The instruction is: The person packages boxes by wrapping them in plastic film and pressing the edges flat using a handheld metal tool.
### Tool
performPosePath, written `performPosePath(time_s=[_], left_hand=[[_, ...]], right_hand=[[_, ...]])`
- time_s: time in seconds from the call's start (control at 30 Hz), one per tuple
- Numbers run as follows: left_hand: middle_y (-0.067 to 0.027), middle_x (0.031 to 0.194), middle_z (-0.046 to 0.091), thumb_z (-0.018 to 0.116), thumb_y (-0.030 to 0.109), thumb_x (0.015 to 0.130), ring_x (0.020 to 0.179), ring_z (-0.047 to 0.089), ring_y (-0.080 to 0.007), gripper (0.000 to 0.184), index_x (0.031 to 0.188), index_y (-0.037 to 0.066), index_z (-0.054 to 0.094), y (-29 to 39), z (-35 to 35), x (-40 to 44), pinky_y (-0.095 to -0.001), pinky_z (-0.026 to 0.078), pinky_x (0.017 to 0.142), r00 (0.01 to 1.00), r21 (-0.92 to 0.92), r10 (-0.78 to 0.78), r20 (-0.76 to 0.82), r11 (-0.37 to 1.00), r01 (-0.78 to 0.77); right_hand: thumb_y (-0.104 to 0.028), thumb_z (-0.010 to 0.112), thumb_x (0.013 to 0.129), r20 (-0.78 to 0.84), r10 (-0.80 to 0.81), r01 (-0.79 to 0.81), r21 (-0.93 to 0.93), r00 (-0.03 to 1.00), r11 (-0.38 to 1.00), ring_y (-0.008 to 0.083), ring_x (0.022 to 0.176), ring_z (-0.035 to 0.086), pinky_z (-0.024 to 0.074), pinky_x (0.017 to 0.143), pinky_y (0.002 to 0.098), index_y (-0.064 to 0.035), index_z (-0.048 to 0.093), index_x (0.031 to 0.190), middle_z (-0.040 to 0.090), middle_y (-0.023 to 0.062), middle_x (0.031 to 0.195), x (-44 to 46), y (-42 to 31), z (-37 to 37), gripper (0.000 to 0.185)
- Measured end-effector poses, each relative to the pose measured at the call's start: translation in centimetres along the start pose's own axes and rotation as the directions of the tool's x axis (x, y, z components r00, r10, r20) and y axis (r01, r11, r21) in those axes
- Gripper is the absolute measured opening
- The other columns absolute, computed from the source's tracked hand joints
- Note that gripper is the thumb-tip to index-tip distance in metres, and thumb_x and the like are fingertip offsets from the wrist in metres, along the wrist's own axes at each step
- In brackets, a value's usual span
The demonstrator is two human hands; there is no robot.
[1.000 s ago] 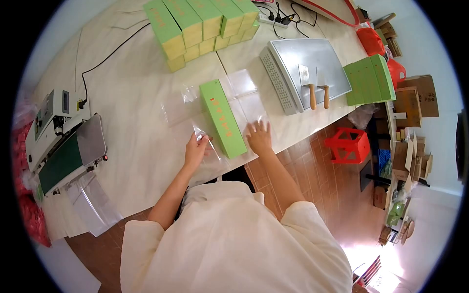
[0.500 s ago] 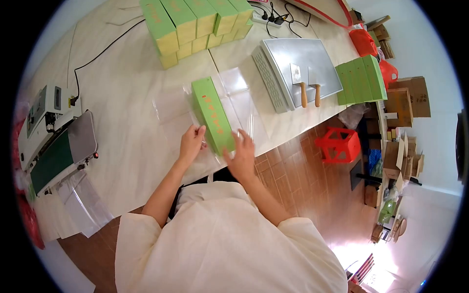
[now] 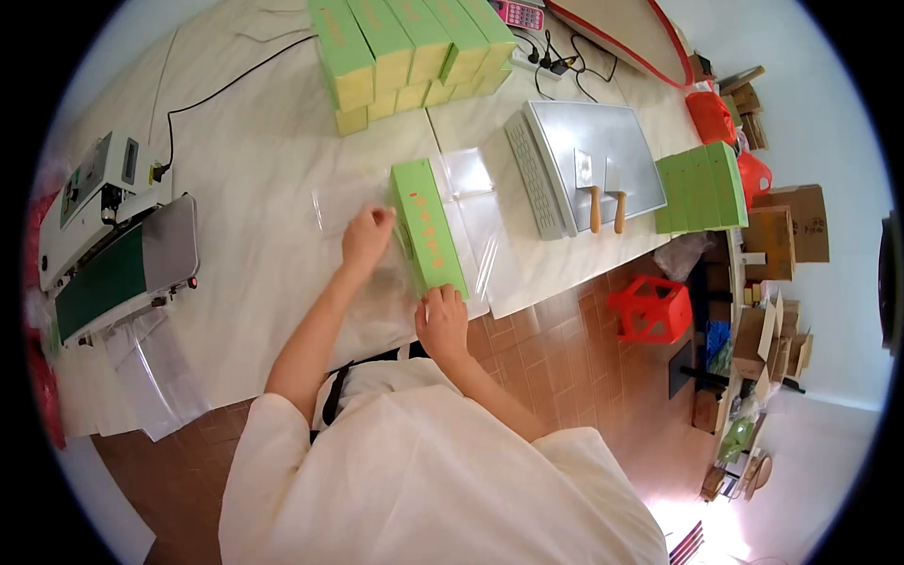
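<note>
A long green box (image 3: 429, 231) with orange lettering lies on clear plastic film (image 3: 490, 240), which spreads flat to its right and also to its left. My left hand (image 3: 365, 243) is just left of the box, above the film. Its fingertips are pinched together; what they hold, if anything, is too fine to make out. At the box's near end is my right hand (image 3: 443, 325), with its fingers curled against that end.
Stacked green boxes (image 3: 395, 56) stand at the back, more green boxes (image 3: 702, 188) at the right. Two wooden-handled scrapers (image 3: 595, 207) lie on a metal-topped unit (image 3: 603, 141). A machine with a green belt (image 3: 104, 292) sits left. A red stool (image 3: 654, 309) is on the floor.
The view has shifted slightly. My left hand has moved farther up along the box's left side, away from its near end. My right hand has come onto the near end, its fingers more curled.
</note>
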State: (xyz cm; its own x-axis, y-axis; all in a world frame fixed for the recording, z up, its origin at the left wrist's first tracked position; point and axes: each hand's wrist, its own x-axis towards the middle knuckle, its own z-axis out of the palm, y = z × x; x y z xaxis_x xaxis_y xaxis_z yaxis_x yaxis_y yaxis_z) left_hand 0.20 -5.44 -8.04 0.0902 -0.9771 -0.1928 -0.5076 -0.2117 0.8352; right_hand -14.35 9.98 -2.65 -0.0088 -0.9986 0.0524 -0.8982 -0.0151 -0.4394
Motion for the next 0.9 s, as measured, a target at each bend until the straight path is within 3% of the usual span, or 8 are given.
performPosePath(time_s=[0.07,0.17,0.23,0.37,0.43,0.57,0.73,0.9], left_hand=[[-0.0088,0.075,0.065,0.06,0.031,0.094,0.048,0.061,-0.0187,0.03,0.102,0.002,0.058,-0.3,-0.7,3.4,-0.0346,0.05,0.054,0.999,-0.042,-0.021,-0.042,0.999,0.019],[-0.0083,0.079,0.065,0.059,0.028,0.094,0.058,0.064,-0.0193,0.032,0.115,0.004,0.053,2.0,-2.5,5.8,-0.0354,0.051,0.061,0.991,-0.129,-0.127,0.032,0.983,0.13],[-0.0078,0.081,0.065,0.059,0.022,0.094,0.071,0.066,-0.0211,0.032,0.119,0.006,0.05,3.1,-2.6,6.7,-0.0353,0.051,0.068,0.994,0.057,0.112,-0.012,0.992,-0.112],[-0.0081,0.089,0.066,0.058,0.016,0.093,0.084,0.065,-0.0226,0.036,0.126,0.009,0.047,5.4,-1.8,6.2,-0.0359,0.051,0.077,0.987,-0.093,0.145,0.068,0.986,-0.139],[-0.0089,0.101,0.065,0.057,0.014,0.094,0.087,0.064,-0.0217,0.04,0.131,0.008,0.044,5.3,-1.3,5.7,-0.036,0.05,0.081,0.973,-0.266,0.22,-0.076,0.936,-0.232],[-0.0136,0.114,0.061,0.058,0.016,0.095,0.099,0.063,-0.0228,0.046,0.135,0.005,0.039,1.2,1.5,4.4,-0.036,0.05,0.089,0.962,-0.221,0.184,-0.201,0.948,-0.227],[-0.023,0.131,0.054,0.066,0.03,0.09,0.117,0.058,-0.0329,0.073,0.142,-0.005,0.029,0.7,3.6,-0.1,-0.0408,0.046,0.1,0.998,-0.362,-0.005,0.06,0.932,0.027],[-0.027,0.135,0.051,0.061,0.039,0.092,0.124,0.053,-0.0374,0.077,0.145,-0.006,0.027,0.5,4.2,-0.4,-0.0428,0.043,0.103,0.993,-0.256,-0.03,0.113,0.965,0.059]], right_hand=[[-0.012,0.066,0.083,-0.035,-0.028,0.029,0.029,0.999,0.999,0.0328,0.085,0.054,0.0431,0.071,0.0438,-0.0038,0.055,0.089,0.053,0.0141,0.09,-0.4,0.5,0.1,0.015],[-0.01,0.065,0.085,-0.085,-0.031,0.039,0.085,0.996,0.996,0.0336,0.084,0.054,0.0439,0.071,0.0444,-0.0035,0.055,0.087,0.053,0.0144,0.089,-0.9,0.8,-0.1,0.011],[-0.009,0.064,0.086,-0.098,-0.013,0.024,0.108,0.995,0.994,0.0341,0.083,0.054,0.0443,0.07,0.0446,-0.0032,0.055,0.086,0.053,0.0148,0.088,-0.8,1.3,-0.4,0.011],[-0.011,0.065,0.089,-0.126,0.095,-0.072,0.178,0.987,0.981,0.0354,0.079,0.056,0.0445,0.066,0.045,-0.0018,0.055,0.086,0.052,0.0157,0.088,-1.1,2.4,-0.3,0.013],[-0.011,0.065,0.089,-0.155,0.101,-0.076,0.162,0.983,0.984,0.0359,0.077,0.056,0.0443,0.065,0.0453,-0.0014,0.055,0.086,0.052,0.016,0.088,-1.0,2.7,-0.4,0.014],[-0.012,0.064,0.09,-0.119,0.144,-0.119,0.197,0.982,0.973,0.0359,0.077,0.056,0.0452,0.065,0.045,-0.0011,0.055,0.085,0.051,0.0159,0.089,-1.0,2.6,-0.6,0.015],[-0.009,0.064,0.09,-0.093,0.142,-0.115,0.248,0.986,0.962,0.0336,0.074,0.055,0.0446,0.065,0.0424,-0.0007,0.056,0.085,0.052,0.0143,0.085,-0.7,3.2,-0.8,0.013],[-0.006,0.063,0.089,-0.065,0.069,-0.052,0.228,0.996,0.972,0.0315,0.069,0.054,0.0436,0.06,0.0416,-0.0005,0.055,0.082,0.051,0.0138,0.083,-0.3,3.5,-1.5,0.012]])
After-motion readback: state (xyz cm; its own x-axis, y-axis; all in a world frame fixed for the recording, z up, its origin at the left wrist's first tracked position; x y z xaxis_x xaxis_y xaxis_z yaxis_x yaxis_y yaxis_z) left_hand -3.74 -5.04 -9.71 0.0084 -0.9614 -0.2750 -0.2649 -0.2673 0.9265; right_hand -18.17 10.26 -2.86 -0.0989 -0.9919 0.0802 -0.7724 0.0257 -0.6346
